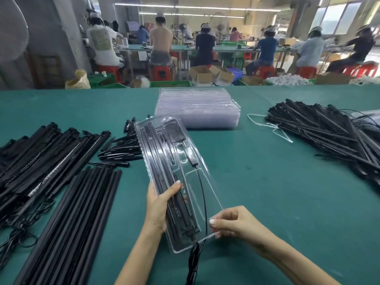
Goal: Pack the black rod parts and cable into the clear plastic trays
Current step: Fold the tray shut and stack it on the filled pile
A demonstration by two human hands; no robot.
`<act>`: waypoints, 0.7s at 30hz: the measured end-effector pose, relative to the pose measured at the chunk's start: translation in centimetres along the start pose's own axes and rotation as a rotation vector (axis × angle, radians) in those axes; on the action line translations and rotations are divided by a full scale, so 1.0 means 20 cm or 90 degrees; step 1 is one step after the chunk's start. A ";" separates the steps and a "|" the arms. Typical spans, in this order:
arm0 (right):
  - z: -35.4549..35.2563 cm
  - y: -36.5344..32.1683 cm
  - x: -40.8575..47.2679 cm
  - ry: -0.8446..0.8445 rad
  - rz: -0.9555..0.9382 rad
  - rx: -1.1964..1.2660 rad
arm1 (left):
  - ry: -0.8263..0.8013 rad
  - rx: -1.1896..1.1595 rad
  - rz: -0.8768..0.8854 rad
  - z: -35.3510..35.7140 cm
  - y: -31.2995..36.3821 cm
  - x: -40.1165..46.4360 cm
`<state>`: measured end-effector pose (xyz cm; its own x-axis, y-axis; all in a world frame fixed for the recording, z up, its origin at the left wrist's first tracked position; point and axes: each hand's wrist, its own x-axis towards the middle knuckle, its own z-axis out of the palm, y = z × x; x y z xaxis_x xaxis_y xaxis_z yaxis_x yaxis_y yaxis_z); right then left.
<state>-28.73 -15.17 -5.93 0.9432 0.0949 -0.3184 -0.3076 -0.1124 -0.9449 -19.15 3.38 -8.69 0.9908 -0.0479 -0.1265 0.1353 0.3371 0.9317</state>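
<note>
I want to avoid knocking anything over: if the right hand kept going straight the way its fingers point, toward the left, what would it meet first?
Probably the cable in the clear tray that the right hand pinches, then the black rods under the left hand; depth is unclear.

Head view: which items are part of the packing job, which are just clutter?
Job:
- clear tray held by left hand and right hand
- cable
- black rods
- stacked empty trays

Lying about:
- white strap
- cardboard boxes

A green table (pixel 257 182) carries black rod piles (pixel 61 192) left and right and stacked clear trays (pixel 197 109).
</note>
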 end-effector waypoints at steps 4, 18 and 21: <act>-0.01 0.01 0.02 -0.022 0.013 0.027 | 0.008 -0.010 -0.011 -0.01 0.01 -0.01; 0.10 0.08 0.01 0.108 0.015 0.128 | 0.007 0.011 -0.057 -0.03 -0.01 0.00; 0.07 0.06 -0.02 0.061 0.016 0.077 | 0.023 0.077 -0.047 -0.04 -0.01 0.01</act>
<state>-29.63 -13.88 -7.16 0.9406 -0.0013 -0.3395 -0.3395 0.0075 -0.9406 -18.95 3.95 -9.23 0.9778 -0.0342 -0.2067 0.2091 0.2183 0.9532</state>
